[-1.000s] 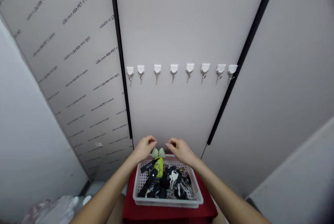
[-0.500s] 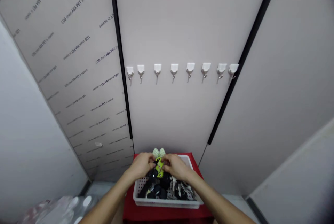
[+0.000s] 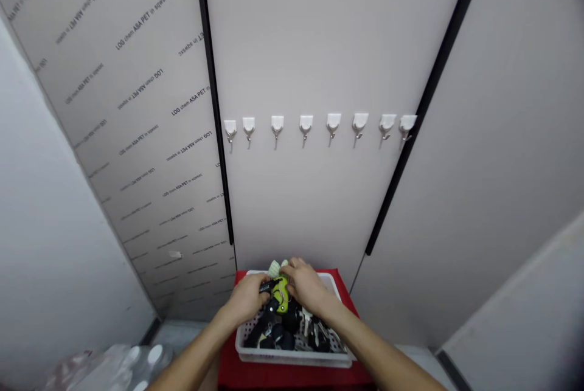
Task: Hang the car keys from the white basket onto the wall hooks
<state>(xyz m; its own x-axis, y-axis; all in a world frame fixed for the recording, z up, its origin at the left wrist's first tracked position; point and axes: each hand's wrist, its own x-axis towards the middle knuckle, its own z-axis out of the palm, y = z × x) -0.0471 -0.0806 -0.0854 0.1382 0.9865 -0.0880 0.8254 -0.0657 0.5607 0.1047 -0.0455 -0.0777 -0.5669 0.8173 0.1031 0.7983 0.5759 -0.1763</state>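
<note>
My left hand (image 3: 249,298) is closed, its thumb and fingers pinching a black strap (image 3: 268,286) with white lettering. Beside it, my right hand (image 3: 306,285) grips a yellow-green key holder (image 3: 281,298) by its upper right side, partly covering it. A pale green checked bow (image 3: 274,269) shows at the holder's top end, and a metal ring lies across its front. Both hands are over the far part of a white perforated plastic basket (image 3: 294,357). Inside the basket lie several metal keys (image 3: 308,325) and dark key fobs (image 3: 283,339), partly overlapping.
The basket stands on a red surface (image 3: 292,379) against a white wall panel. Above it, several white hooks (image 3: 306,123) run in a row across the panel. Black strips (image 3: 401,166) edge the panel. Clear bottles with white caps (image 3: 155,354) stand at the lower left.
The black strap's lettered part now shows between my left fingers and the key holder. My right hand has risen slightly over the bow, and the holder has tilted. The view has shifted a little.
</note>
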